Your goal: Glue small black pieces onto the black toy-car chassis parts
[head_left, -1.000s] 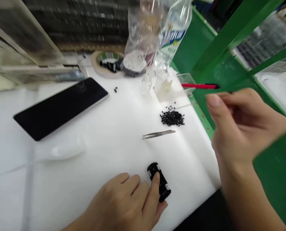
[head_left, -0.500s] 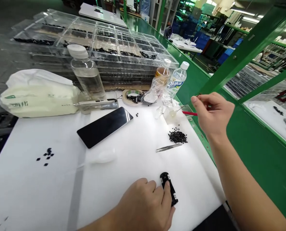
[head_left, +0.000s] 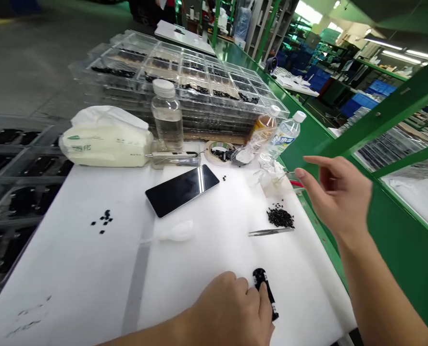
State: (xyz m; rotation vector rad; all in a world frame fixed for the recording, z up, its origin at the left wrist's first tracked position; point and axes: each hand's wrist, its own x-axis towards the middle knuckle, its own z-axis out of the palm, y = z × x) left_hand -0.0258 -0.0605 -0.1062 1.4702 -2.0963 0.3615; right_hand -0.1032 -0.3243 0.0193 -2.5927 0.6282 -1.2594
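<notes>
My left hand (head_left: 232,305) is closed at the bottom of the view, on a small black oblong part (head_left: 260,276) with white patches. Its index finger lies along the part, and the thumb side is partly hidden. Raised over the right edge of the white work surface, my right hand (head_left: 338,192) has its thumb and index finger apart with nothing visible between them. Just beyond its thumb, a red stick-like tool (head_left: 296,183) is partly covered. Metal tweezers (head_left: 270,232) lie below a pile of tiny black pieces (head_left: 281,217).
A phone (head_left: 181,190), a white dropper-like bottle (head_left: 174,231) and loose black squares (head_left: 106,218) lie on the white surface (head_left: 207,259). Behind stand a tissue pack (head_left: 107,144), a clear bottle (head_left: 169,122), a tape roll (head_left: 214,153) and stacked clear trays (head_left: 195,103).
My right thumb and index finger, pinched together before, have spread apart. The whole scene has shifted rightward in the picture as the camera turned. My left hand stays on the black part.
</notes>
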